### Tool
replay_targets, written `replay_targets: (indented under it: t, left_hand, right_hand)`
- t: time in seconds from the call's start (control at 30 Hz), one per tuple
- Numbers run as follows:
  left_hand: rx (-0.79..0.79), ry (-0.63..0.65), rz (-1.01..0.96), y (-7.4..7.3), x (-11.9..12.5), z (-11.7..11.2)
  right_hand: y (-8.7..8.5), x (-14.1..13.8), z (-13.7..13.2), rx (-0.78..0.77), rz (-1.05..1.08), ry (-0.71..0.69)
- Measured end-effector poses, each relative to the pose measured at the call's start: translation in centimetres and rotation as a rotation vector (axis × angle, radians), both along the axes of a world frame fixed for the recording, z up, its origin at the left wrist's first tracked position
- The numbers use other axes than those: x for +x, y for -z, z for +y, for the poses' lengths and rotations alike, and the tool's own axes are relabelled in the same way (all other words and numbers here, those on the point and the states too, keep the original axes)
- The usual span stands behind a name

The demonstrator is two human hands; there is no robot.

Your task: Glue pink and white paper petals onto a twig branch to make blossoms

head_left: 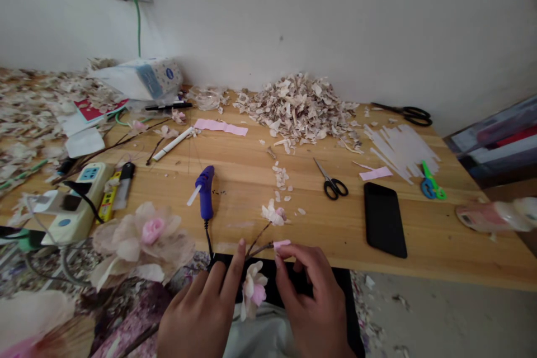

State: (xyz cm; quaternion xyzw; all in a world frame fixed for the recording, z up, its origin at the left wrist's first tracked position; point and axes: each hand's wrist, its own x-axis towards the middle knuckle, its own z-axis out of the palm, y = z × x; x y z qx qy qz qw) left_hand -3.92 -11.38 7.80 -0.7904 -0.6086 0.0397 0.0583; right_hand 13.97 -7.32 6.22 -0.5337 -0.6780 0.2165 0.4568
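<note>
A blue glue gun (205, 196) lies on the table (251, 165) just beyond the left hand (203, 310), seemingly for easy reach; that hand's forefinger extends beside a forked twig (260, 249), perhaps to steady it, though I cannot tell whether the hidden thumb grips. The twig sits between the hands at the table's near edge, one tip exposed where the right hand (311, 285) pinches a pink strip (281, 244) between thumb and forefinger, probably to keep it aligned there.

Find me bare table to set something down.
Bare wood shows between the blue glue gun and loose petals, and between the phone and bottle. Crowded: the left end, around the power strip, and the petal heap by the wall.
</note>
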Motion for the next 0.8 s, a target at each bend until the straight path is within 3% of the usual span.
replay_targets:
  t: [0.8]
  left_hand:
    - [-0.011, 0.010, -0.031, 0.39, -0.31, -0.11]
  right_hand:
    - [-0.22, -0.08, -0.08, 0.101, -0.072, -0.027]
